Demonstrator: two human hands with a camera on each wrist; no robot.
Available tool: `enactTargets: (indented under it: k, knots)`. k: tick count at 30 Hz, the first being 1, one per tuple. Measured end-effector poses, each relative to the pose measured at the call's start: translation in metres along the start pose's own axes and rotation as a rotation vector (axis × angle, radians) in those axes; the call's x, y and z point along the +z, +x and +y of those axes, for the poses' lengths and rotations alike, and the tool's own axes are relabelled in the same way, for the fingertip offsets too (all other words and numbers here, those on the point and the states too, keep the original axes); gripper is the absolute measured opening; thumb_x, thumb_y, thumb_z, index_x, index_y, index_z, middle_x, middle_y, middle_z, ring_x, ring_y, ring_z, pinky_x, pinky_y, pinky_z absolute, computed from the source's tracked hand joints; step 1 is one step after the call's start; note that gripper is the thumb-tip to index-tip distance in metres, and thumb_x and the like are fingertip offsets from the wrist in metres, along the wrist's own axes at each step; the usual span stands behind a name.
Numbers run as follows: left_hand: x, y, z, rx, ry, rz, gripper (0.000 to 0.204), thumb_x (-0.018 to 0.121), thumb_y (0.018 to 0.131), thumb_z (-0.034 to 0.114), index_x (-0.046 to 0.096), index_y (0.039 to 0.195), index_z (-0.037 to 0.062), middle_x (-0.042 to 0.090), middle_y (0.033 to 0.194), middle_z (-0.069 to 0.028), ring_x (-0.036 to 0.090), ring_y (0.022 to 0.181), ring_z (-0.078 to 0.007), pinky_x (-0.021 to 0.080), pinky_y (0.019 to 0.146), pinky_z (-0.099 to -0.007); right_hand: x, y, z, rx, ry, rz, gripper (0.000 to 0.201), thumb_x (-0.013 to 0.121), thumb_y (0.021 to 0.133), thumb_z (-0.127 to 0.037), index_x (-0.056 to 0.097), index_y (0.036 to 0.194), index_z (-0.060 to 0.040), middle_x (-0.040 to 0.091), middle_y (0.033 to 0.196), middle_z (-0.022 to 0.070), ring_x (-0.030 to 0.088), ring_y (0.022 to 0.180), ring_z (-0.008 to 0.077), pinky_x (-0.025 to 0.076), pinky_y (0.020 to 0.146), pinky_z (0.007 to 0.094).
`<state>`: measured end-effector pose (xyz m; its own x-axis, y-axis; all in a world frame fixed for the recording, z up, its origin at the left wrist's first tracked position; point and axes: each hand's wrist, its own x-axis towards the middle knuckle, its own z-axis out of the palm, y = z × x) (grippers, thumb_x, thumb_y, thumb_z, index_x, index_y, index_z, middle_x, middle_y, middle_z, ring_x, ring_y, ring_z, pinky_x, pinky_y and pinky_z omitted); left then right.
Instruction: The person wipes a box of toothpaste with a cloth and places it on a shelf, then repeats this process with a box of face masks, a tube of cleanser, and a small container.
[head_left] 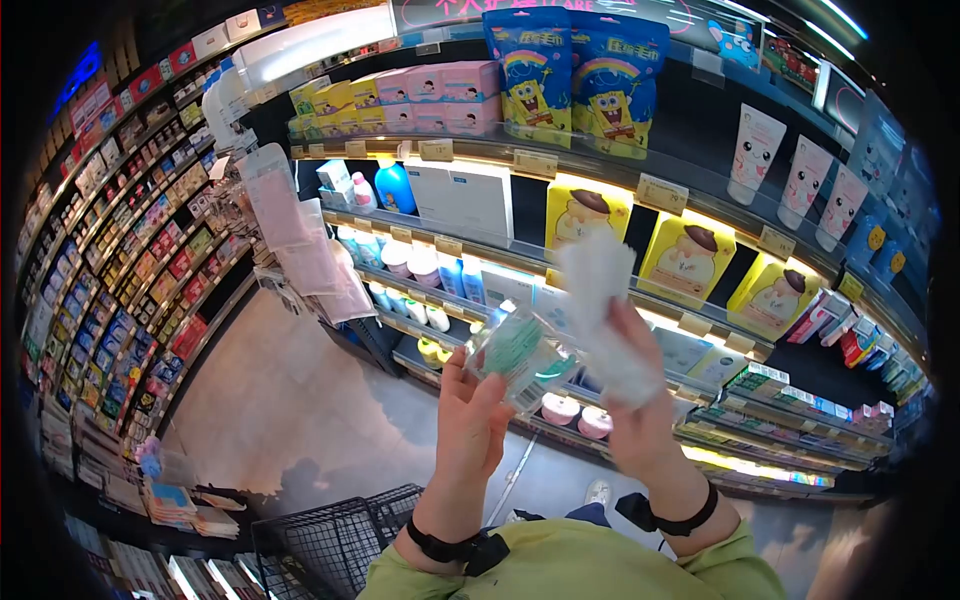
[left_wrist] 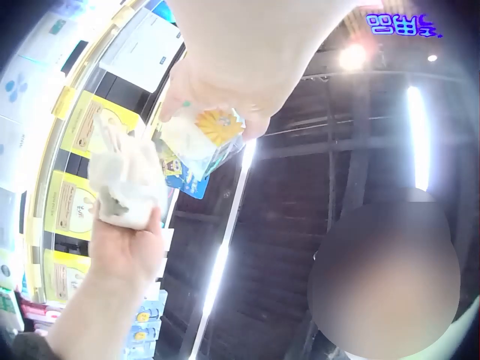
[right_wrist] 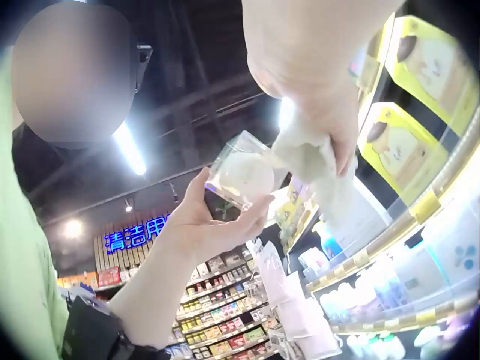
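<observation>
My left hand (head_left: pixel 468 425) grips a clear plastic package (head_left: pixel 512 352) with green print and a barcode, its thumb and fingers at the edges. In the right wrist view, a pale round shape shows inside this package (right_wrist: pixel 246 171). My right hand (head_left: pixel 642 425) holds a soft white bundle (head_left: pixel 600 290), which looks like folded cloth or tissue and is blurred in the head view. From the left wrist view, the bundle (left_wrist: pixel 129 187) stands up out of the right hand (left_wrist: pixel 126 247). Package and bundle are side by side before the chest, overlapping in the right wrist view.
Lit store shelves (head_left: pixel 530 240) stand ahead, with yellow boxes (head_left: pixel 690 258), blue bags (head_left: pixel 530 85) and white tubes (head_left: pixel 757 150). Pink packs (head_left: pixel 290 220) hang at the shelf end. A black wire cart (head_left: pixel 330 540) is below, at lower left. Another stocked shelf (head_left: pixel 120 330) curves along the left.
</observation>
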<state>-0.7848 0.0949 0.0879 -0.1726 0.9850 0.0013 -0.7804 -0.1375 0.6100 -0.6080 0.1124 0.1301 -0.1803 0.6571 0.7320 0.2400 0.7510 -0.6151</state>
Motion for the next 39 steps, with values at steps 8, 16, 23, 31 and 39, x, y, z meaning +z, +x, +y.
enactTargets:
  k: [8,16,23,31,39]
  knots:
    - [-0.009,0.006,-0.002,0.053,0.039,-0.017,0.053,0.056,0.093,0.008,0.026,0.136,0.0035,0.050,0.126,-0.0107,0.052,0.116,-0.0209,0.050,0.093,-0.0345,0.015,-0.013,-0.006,-0.254,-0.375,-0.400,0.055,0.065,0.071,-0.007,0.056,0.126,-0.0058,0.044,0.141,0.0079,0.031,0.135,0.0388,0.030,0.107,0.0546]
    - [-0.014,0.000,0.017,0.033,-0.011,-0.047,0.053,0.059,0.091,0.010,0.030,0.134,0.0039,0.050,0.122,-0.0085,0.054,0.111,-0.0196,0.054,0.087,-0.0405,-0.014,-0.063,0.035,0.532,0.377,-0.063,0.030,0.048,0.094,-0.011,0.055,0.120,0.0024,0.055,0.130,0.0161,0.057,0.113,0.0301,0.043,0.100,0.0422]
    - [-0.002,-0.012,0.014,-0.103,0.016,-0.179,0.058,0.065,0.086,0.010,0.032,0.134,0.0054,0.052,0.120,-0.0071,0.056,0.107,-0.0174,0.055,0.081,-0.0337,-0.020,-0.051,0.017,0.614,0.804,0.121,0.056,0.048,0.098,-0.036,0.033,0.139,0.0005,0.047,0.136,0.0100,0.047,0.123,0.0218,0.040,0.102,0.0391]
    - [-0.006,-0.011,0.007,-0.110,0.106,-0.199,0.063,0.070,0.082,0.014,0.035,0.134,0.0075,0.053,0.121,-0.0046,0.056,0.099,-0.0114,0.052,0.071,-0.0224,-0.006,-0.049,0.011,0.661,0.705,-0.184,0.051,0.039,0.101,-0.040,0.048,0.127,0.0028,0.059,0.110,0.0057,0.053,0.097,0.0112,0.044,0.083,0.0277]
    - [-0.004,-0.011,0.006,-0.146,0.044,-0.203,0.066,0.071,0.084,0.023,0.035,0.136,0.0048,0.053,0.122,-0.0063,0.059,0.106,-0.0172,0.055,0.081,-0.0305,-0.008,-0.047,0.012,0.743,0.847,-0.153,0.054,0.042,0.100,-0.037,0.035,0.138,0.0016,0.048,0.134,0.0123,0.047,0.123,0.0244,0.039,0.101,0.0398]
